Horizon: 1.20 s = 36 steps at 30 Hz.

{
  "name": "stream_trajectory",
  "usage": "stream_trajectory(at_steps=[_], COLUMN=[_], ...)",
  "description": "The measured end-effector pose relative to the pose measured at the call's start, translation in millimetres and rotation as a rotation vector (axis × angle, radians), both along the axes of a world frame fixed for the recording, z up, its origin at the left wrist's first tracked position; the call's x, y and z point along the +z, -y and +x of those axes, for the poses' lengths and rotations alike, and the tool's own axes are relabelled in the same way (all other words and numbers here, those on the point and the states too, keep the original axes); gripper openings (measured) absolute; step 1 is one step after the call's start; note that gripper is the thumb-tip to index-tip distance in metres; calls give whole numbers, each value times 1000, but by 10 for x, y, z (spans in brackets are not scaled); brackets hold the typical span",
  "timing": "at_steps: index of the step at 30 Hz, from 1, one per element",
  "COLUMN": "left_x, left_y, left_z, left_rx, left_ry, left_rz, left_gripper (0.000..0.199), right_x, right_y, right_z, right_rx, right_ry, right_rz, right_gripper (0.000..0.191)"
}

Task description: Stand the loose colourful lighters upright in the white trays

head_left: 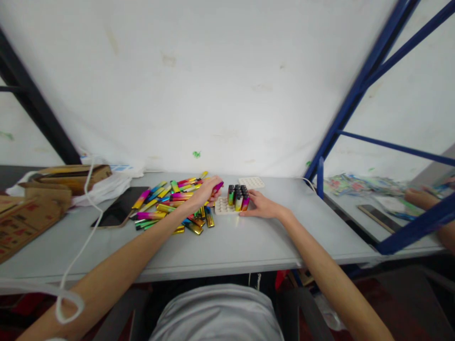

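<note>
My left hand (209,192) pinches a magenta lighter (218,186) above the left end of a white tray with round holes (223,207). Several shiny lighters (238,201) stand upright in the tray's right part, black tops upward. My right hand (263,206) grips the tray's right end, thumb at the front edge and fingers by the standing lighters. To the left, partly under my left forearm, lies a loose pile of metallic multicoloured lighters (156,207).
A second white holed tray (251,182) lies near the wall. Left are a dark phone (122,208), a white cable (93,227) and cardboard boxes (31,213). A blue frame post (341,113) rises right; beyond it are another phone (378,218) and another person's hand (421,198).
</note>
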State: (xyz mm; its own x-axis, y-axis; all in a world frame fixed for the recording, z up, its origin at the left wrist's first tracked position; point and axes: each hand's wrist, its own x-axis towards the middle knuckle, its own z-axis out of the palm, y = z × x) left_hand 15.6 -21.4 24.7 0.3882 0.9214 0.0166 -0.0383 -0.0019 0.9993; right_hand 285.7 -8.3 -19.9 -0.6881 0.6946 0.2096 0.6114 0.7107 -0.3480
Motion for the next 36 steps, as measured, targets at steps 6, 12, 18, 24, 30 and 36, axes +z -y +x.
stream_trajectory(at_steps=[6, 12, 18, 24, 30, 36], left_x=[53, 105, 21, -11, -1, 34], left_y=[61, 41, 29, 41, 91, 103], left_z=[52, -14, -12, 6, 35, 8], left_rx=[-19, -46, 9, 5, -9, 6], left_ry=[-32, -280, -362, -408, -447, -427], left_rz=[196, 520, 607, 677, 652, 646], left_gripper=[31, 34, 31, 29, 23, 34], right_x=[25, -7, -27, -7, 20, 4], right_y=[18, 7, -4, 10, 24, 10], right_z=[-8, 5, 12, 4, -6, 1], right_rx=[14, 3, -7, -6, 0, 4], right_ry=[-18, -36, -41, -29, -21, -20], right_rz=[-7, -7, -18, -12, -6, -4], right_gripper=[80, 83, 83, 83, 78, 79])
